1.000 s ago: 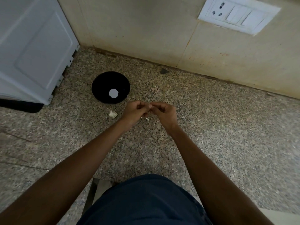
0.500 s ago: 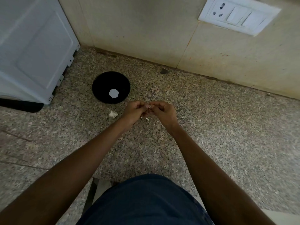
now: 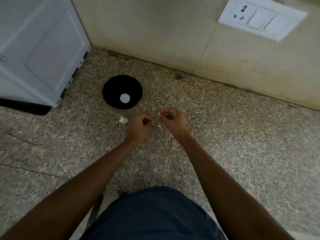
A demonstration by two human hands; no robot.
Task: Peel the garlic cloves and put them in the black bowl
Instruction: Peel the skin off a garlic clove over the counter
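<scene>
The black bowl stands on the speckled counter, with a pale round patch at its bottom. In front of it, my left hand is curled, its fingertips pinching a small garlic clove that is mostly hidden. My right hand sits just to the right, a small gap away, thumb and fingers pinching a tiny pale bit of garlic skin. Another garlic piece lies on the counter left of my left hand. A scrap of peel lies between the hands.
A white appliance stands at the back left, close to the bowl. The tiled wall runs behind, with a switch plate at upper right. The counter's front edge is by my dark-clothed body.
My hands, joined at the fingertips on the clove before, have drawn slightly apart. The right hand has lifted a little up and to the right.
</scene>
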